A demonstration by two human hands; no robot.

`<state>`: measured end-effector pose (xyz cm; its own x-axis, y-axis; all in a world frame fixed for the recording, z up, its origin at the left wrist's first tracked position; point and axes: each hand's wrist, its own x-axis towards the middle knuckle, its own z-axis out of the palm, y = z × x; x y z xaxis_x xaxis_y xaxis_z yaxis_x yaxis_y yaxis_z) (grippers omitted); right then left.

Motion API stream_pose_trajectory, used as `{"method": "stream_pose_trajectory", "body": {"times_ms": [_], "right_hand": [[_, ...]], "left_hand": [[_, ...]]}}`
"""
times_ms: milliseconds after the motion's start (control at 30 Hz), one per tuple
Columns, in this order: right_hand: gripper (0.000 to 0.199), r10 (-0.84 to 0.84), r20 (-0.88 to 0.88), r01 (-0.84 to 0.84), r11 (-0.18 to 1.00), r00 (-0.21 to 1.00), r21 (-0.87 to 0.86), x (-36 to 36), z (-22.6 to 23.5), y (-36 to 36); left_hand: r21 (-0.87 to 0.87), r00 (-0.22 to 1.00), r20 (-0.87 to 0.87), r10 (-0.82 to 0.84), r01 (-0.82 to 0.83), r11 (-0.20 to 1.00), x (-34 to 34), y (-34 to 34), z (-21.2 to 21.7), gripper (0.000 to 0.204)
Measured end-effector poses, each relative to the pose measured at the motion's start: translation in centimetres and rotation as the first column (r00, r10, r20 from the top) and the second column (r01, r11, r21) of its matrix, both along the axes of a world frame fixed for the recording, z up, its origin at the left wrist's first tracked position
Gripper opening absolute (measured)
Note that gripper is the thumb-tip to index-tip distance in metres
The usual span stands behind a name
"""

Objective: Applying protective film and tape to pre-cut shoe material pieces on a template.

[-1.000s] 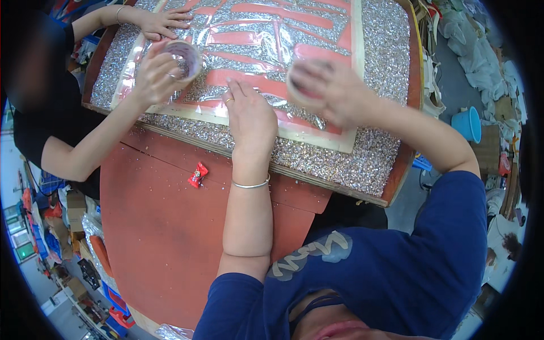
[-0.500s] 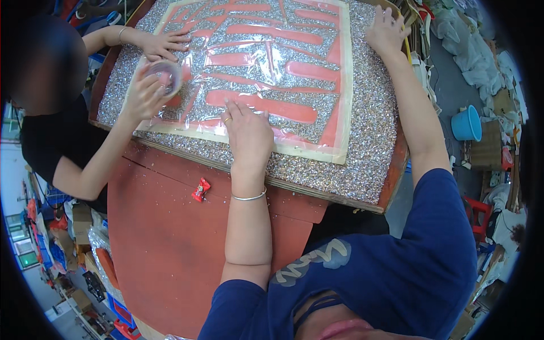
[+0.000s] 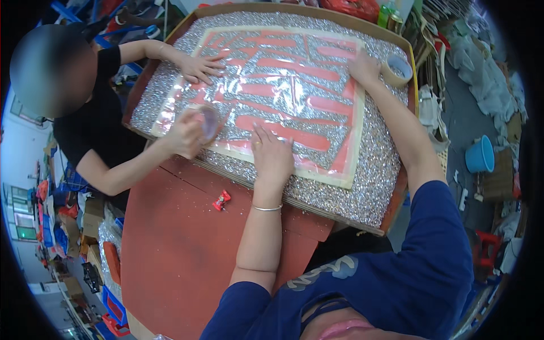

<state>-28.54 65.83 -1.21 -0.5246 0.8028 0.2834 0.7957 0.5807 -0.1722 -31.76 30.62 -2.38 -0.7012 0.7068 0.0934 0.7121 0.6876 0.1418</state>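
Note:
A clear film sheet with salmon-red shapes and a cream taped border lies over a bed of glittering small stones in a shallow wooden tray. Flat on the sheet's near part rests my left hand, fingers outstretched, holding nothing. My right hand touches the border near the far right corner; its fingers look extended, though slightly blurred. Beside it, a tape roll sits on the stones. Across on the left, another person's hand grips a second tape roll against the sheet, while their other hand lies spread on it.
The tray's near edge rests on a reddish-brown table. A red wrapped sweet lies there near the tray. On the floor at right are a light blue bucket and a red stool. Bottles stand beyond the tray.
My right hand has shifted from the loose stones beside the sheet onto its border. The other person's tape roll has moved nearer along the sheet. The whole view has shifted, revealing the tray's far side.

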Motion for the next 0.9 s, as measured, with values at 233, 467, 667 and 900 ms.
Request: {"method": "stream_pose_trajectory", "body": {"times_ms": [233, 467, 667, 900], "right_hand": [[0.047, -0.028, -0.923, -0.474, 0.852, 0.384, -0.223, -1.0, -0.7, 3.0], [0.027, 0.618, -0.332, -0.579, 0.785, 0.713, 0.219, 0.6, 1.7, -5.5], [0.030, 0.762, -0.173, -0.695, 0.643, 0.624, 0.323, -0.7, 0.2, -5.5], [0.032, 0.672, -0.207, -0.666, 0.738, 0.711, 0.111, 0.2, 0.2, -2.0]], "left_hand": [[-0.090, 0.970, 0.177, 0.168, -0.153, 0.984, 0.6, -0.1, 1.8, 0.082], [-0.024, 0.970, 0.145, 0.197, -0.196, 0.980, 1.4, 0.4, 0.7, 0.096], [-0.088, 0.915, 0.374, 0.149, -0.124, 0.988, 2.7, 1.5, 3.9, 0.100], [0.668, 0.972, 0.204, -0.117, -0.051, 0.742, 7.2, -4.1, 2.4, 0.054]]}}
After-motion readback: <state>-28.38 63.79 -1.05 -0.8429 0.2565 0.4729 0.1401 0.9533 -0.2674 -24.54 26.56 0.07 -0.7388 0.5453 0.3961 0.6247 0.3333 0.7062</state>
